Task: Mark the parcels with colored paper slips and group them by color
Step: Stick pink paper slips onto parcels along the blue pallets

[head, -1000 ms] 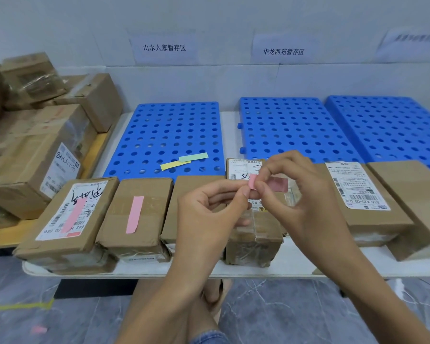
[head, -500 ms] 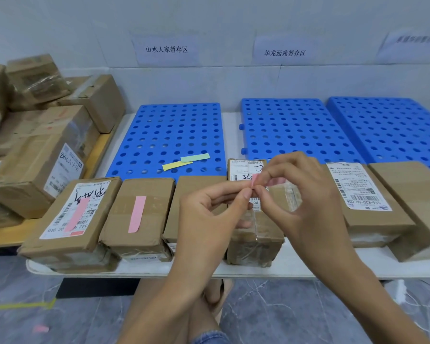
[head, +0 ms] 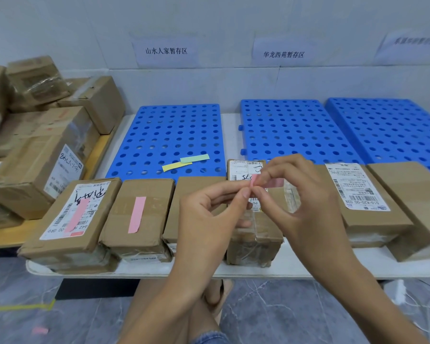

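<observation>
While both hands work above the taped parcel (head: pixel 253 234), the left hand (head: pixel 209 219) and right hand (head: pixel 305 207) each pinch the same pink slip (head: pixel 273 182), hiding much of the parcel's label. Behind the parcel, wall signs read 山水人家暂存区 (head: pixel 166 50) and 华龙西苑暂存区 (head: pixel 283 54); a third sign (head: pixel 413 40) is too blurred to read. Right of the parcel, a box label (head: pixel 358 187) shows 516-K20-00 028. Left of it, a labelled box (head: pixel 102 207) and a plain box (head: pixel 157 207) each bear pink paper. Behind it to the left, a green slip (head: pixel 194 158) and a yellow slip (head: pixel 176 166) lie on a blue tray (head: pixel 174 130)

Left wall sign (head: pixel 166 50) reads 山水人家暂存区, middle sign (head: pixel 283 54) 华龙西苑暂存区, parcel label (head: pixel 358 187) 516-K20-00 028.
</observation>
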Tool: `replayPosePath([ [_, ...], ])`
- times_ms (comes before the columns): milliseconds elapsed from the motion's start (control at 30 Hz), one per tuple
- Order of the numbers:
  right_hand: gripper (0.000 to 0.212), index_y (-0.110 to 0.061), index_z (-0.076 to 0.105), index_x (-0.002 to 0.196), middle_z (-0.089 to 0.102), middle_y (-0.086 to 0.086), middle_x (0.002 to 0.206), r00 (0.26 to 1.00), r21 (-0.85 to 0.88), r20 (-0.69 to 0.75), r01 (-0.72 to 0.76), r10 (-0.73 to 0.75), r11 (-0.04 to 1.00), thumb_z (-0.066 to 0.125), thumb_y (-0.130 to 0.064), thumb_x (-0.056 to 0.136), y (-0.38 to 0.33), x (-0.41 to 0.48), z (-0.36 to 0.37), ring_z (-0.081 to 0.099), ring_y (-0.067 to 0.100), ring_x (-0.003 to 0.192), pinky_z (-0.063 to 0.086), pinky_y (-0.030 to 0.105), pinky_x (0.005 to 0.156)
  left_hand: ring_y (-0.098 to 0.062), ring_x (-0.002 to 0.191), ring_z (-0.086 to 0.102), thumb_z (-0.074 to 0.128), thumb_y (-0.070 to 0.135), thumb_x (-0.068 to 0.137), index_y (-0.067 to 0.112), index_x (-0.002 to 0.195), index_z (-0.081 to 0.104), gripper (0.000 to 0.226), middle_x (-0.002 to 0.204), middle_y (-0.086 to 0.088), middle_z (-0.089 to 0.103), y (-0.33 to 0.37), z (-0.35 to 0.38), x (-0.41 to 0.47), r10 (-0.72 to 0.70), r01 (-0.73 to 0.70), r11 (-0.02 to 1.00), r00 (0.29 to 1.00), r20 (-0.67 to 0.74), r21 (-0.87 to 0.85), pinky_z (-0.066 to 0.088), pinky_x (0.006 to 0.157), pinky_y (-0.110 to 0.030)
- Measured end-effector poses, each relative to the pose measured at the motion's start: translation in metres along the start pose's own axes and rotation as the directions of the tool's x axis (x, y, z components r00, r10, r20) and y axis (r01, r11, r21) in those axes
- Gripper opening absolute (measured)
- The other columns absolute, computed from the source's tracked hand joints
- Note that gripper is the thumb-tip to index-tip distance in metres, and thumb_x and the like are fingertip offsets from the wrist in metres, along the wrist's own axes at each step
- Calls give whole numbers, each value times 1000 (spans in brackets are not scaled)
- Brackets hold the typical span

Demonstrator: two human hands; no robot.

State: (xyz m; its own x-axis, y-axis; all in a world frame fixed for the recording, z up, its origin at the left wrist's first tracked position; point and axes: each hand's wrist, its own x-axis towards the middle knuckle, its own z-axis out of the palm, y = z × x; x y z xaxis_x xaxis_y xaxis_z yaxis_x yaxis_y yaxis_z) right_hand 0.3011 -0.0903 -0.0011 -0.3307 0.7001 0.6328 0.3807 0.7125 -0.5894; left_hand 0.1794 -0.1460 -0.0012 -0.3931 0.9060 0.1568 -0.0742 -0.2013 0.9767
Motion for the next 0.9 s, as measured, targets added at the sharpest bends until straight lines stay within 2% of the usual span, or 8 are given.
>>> replayPosePath([
  [200,12,-22,61,85,60,-12,90,1000,56,11,-21,20,998,61,-34,84,1,1,-1,58,2,90,42,22,86,-9,75,68,65,3,85,16,87,75,17,79,3,74,1,-1,-3,40,-41,999,999,17,35,56,54,-23],
  [500,16,-15,62,85,63,-9,88,998,92,51,-25,21,995,56,-30,86,0,2,1,60,14,90,46,34,84,-7,73,67,67,4,83,11,88,75,11,79,0,74,0,-1,-3,19,-19,1000,1000,4,8,56,54,-24],
  [600,15,-14,60,84,62,-5,88,997,106,64,-38,31,994,54,-28,86,-1,1,1,59,14,89,44,32,83,-10,75,68,68,5,82,13,86,75,11,79,-1,74,0,-1,-4,26,-26,1000,1000,0,12,56,54,-25],
  [767,16,-14,58,85,59,-3,89,992,148,100,-88,73,985,52,-29,87,-5,0,2,57,11,90,43,20,80,-12,74,69,68,5,83,17,80,75,14,76,0,74,2,-1,-5,45,-44,999,999,-18,24,57,54,-27],
  [900,10,-11,58,84,58,-2,88,989,196,116,-117,96,974,59,-19,90,-8,-1,1,57,-6,87,39,7,78,-10,73,69,67,9,83,15,81,74,9,74,0,74,3,-2,-5,24,-24,1000,1000,-13,1,58,55,-27],
])
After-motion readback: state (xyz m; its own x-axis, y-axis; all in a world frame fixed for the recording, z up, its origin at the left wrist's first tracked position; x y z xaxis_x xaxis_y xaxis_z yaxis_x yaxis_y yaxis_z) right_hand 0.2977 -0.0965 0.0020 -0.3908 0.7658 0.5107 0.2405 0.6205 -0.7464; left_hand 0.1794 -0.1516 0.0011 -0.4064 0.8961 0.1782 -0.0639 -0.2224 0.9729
